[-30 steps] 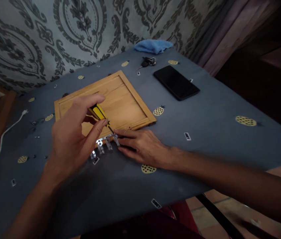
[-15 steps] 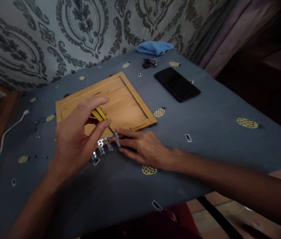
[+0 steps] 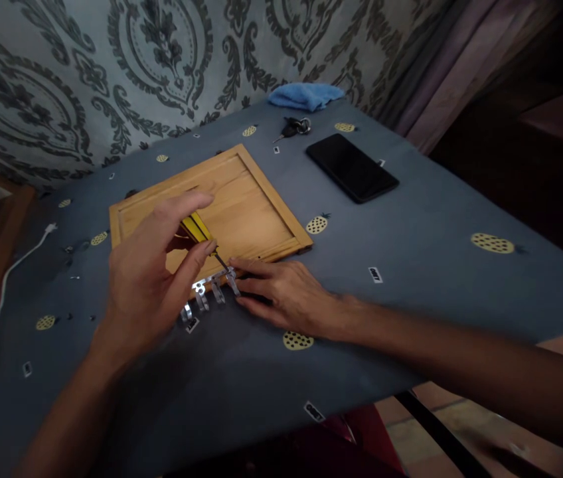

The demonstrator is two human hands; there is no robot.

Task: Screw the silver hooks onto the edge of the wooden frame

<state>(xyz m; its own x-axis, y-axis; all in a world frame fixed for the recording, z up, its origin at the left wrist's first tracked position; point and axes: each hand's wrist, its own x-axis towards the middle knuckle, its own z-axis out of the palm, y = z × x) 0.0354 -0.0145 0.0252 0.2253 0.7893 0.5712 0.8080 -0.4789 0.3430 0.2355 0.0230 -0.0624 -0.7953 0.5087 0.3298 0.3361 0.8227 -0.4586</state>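
Note:
My left hand is closed around the yellow handle of a screwdriver, its index finger raised off the handle. The dark shaft slants down to the right, and its tip meets the right end of a shiny metal hook rail. That rail, with several hooks hanging off it, lies along the near edge of a framed wooden board. From the right, my right hand pinches the rail's end hook and board edge with its fingertips. Its thumb is hard to make out.
Farther back on the patterned blue tablecloth are a black phone, keys and a blue cloth. Small dark bits, perhaps screws, and a white cable lie at left. The patterned wall borders the back.
The whole view has shifted slightly. Both hands keep their places at the hook rail, with the screwdriver tip still at its right end.

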